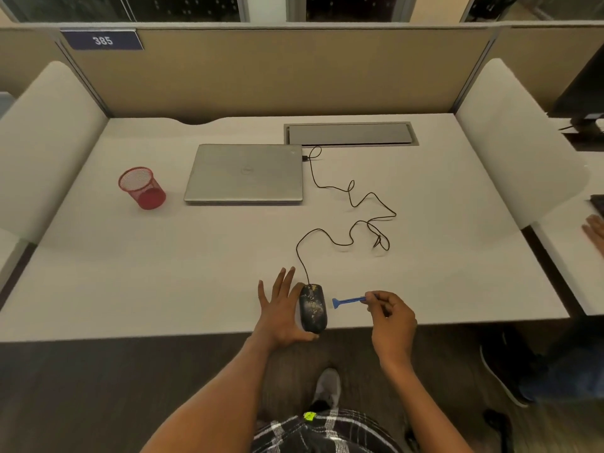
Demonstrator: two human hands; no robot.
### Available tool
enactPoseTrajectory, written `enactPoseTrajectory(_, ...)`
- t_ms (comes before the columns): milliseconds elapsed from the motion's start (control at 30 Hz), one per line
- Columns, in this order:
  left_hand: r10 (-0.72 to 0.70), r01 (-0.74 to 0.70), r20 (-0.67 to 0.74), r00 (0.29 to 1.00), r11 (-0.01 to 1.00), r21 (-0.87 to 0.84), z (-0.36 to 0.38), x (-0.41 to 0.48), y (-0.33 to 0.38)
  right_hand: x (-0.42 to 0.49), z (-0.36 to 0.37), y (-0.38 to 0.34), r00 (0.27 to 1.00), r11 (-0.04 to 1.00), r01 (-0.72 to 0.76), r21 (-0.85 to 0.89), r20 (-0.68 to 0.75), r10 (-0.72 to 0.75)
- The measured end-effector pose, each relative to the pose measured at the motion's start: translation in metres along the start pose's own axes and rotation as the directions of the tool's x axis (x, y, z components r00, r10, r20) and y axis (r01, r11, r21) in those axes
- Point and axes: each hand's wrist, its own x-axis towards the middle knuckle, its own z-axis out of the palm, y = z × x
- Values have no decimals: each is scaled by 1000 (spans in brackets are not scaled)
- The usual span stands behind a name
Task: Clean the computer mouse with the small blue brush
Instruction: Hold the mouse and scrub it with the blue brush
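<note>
While left hand (279, 310), grip spread, rests against speckled black mouse (313, 308) at near table (163, 273) edge, right hand (394, 318) pinches small blue brush (348, 301), head just beside mouse.

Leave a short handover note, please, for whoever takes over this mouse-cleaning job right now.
Left hand: fingers straight, braced against the left side of the dark, speckled computer mouse, which lies near the front edge of the white desk.
Right hand: pinches the small blue plastic brush by its handle end; the flared head points at the mouse, just short of it.
Done: brush in the grip, mouse steadied.
Left: all the brushing; light specks cover the mouse's top.
</note>
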Motion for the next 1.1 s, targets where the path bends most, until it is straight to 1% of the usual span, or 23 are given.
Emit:
enactPoseTrajectory(100,23,-23,12,1000,1000,3,6,-19,-10,-25,5,1,1000,1000,1,-14,-8,-2)
enactPoseTrajectory(300,83,-83,34,996,997,-3,26,-70,-29,-83,15,5,999,995,26,-98,-41,-30)
enactPoseTrajectory(500,147,-146,52,988,989,-28,41,-111,-40,-138,22,10,994,980,73,-183,-69,-87)
enactPoseTrajectory(567,162,-160,53,985,987,-33,44,-122,-40,-148,22,9,993,979,56,-194,-90,-75)
enactPoseTrajectory(733,162,-162,-6,987,984,-67,50,-141,-37,-156,23,2,995,977,37,-208,-87,-56)
enactPoseTrajectory(900,166,-167,-20,986,985,-53,55,-148,-30,-146,24,-6,996,979,40,-200,-74,-56)
enactPoseTrajectory(1033,155,-157,-41,987,986,-49,59,-152,-21,-132,21,-15,994,984,10,-176,-105,-29)
enactPoseTrajectory(1100,150,-152,-48,988,987,-49,60,-154,-16,-127,20,-15,995,987,-1,-161,-95,-15)
